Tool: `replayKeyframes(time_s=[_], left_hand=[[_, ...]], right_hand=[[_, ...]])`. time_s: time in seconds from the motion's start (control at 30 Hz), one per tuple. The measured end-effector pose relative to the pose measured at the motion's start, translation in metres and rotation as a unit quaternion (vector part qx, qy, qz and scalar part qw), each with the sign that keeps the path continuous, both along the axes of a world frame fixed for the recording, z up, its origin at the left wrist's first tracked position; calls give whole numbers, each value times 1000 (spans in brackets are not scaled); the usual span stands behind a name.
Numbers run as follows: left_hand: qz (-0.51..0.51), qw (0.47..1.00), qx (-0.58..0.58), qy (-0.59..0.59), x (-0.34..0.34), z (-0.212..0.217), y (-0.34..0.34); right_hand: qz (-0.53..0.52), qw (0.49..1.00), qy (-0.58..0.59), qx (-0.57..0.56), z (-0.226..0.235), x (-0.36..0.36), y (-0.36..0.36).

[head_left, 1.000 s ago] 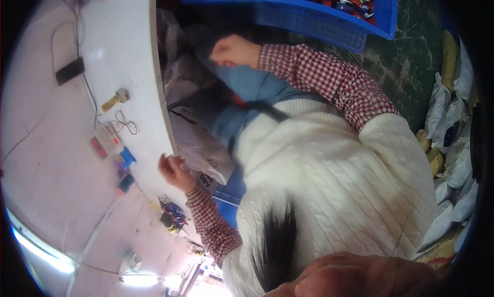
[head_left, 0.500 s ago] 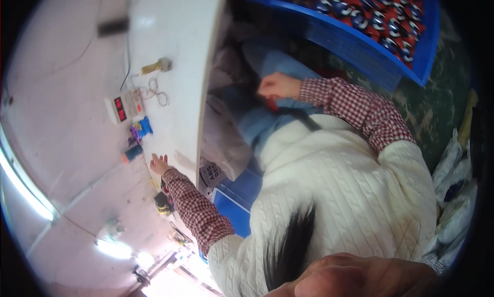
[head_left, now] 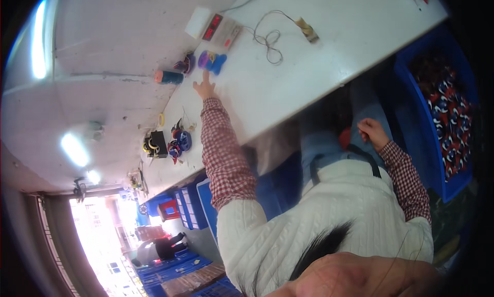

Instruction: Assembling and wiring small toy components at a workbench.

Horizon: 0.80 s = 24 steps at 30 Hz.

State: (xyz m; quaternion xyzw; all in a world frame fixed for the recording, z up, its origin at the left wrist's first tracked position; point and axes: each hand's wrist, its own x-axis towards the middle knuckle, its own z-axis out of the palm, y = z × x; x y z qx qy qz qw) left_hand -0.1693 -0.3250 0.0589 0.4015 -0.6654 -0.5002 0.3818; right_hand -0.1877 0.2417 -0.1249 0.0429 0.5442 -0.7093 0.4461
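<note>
My left hand (head_left: 206,87) reaches out over the white table, fingers apart, with a fingertip close to a small blue and purple object (head_left: 212,62) with a yellow part. Whether it touches is hard to tell. Beside that lie a dark purple reel-like thing (head_left: 187,64) and a teal thread spool (head_left: 170,77) with an orange end. My right hand (head_left: 374,133) is over my lap, fingers curled together; anything inside them is hidden. Near it, a red thing (head_left: 346,138) shows against my jeans.
A small device with a red lit display (head_left: 212,27) stands on the white table (head_left: 288,86), near a corded plug (head_left: 307,30). Several red and blue pieces (head_left: 179,142) lie farther left. A blue crate (head_left: 439,158) full of red, blue and white pieces is at my right.
The view has turned, showing more of the table and the room at left. My left hand is now close to the blue and purple object. My right hand remains near my lap, fingers curled.
</note>
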Motion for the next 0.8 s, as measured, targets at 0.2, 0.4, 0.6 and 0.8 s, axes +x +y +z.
replayKeyframes(time_s=[0.2,0.4,0.6,0.8], left_hand=[[84,982,-111,-125,-34,12,-43],[179,954,-164,-177,1,18,-111],[210,904,-283,-243,43,5,-164],[194,886,-278,-315,-60,-19,-179]], right_hand=[[-21,999,10,35,-6,-1,-1],[-39,998,15,52,-12,-4,5],[-1,999,6,51,7,-20,-14],[-90,990,-38,97,-3,6,-5]])
